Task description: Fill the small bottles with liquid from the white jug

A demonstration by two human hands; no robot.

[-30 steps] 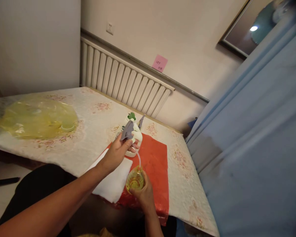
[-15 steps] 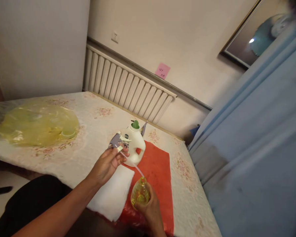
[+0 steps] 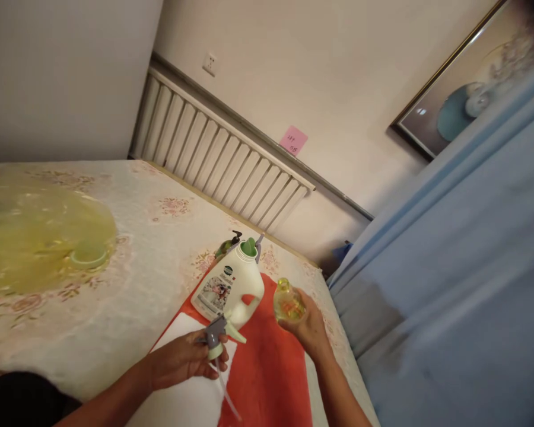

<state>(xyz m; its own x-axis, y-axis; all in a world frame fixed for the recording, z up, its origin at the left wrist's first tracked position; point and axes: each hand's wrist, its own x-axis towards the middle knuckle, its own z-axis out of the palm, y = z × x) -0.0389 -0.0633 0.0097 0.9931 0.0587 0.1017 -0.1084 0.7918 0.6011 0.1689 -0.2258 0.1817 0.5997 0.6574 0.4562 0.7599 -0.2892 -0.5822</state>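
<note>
My left hand (image 3: 189,359) is closed around a grey and pale green trigger sprayer head (image 3: 216,335), whose thin dip tube (image 3: 226,391) hangs free below it. My right hand (image 3: 311,326) grips a clear yellowish bottle (image 3: 289,301) with an open neck, raised over the right side of a red sheet (image 3: 271,367). Liquid shows inside this bottle. Between and beyond my hands, a white jug (image 3: 231,284) with a handle and printed label stands on the red sheet. Something green sits in its mouth.
A white cloth or pad (image 3: 178,397) lies under my left hand. Behind the jug are a green pump bottle (image 3: 226,245) and another grey nozzle (image 3: 258,246). On the flowered tablecloth (image 3: 146,284) rests a yellow plastic bag (image 3: 35,231) with a green ring-shaped lid. A blue curtain (image 3: 463,249) hangs at right.
The dip tube has come away from the bottle's neck. My left hand has lowered with the sprayer head, while my right hand has carried the bottle up and to the right. The view has shifted.
</note>
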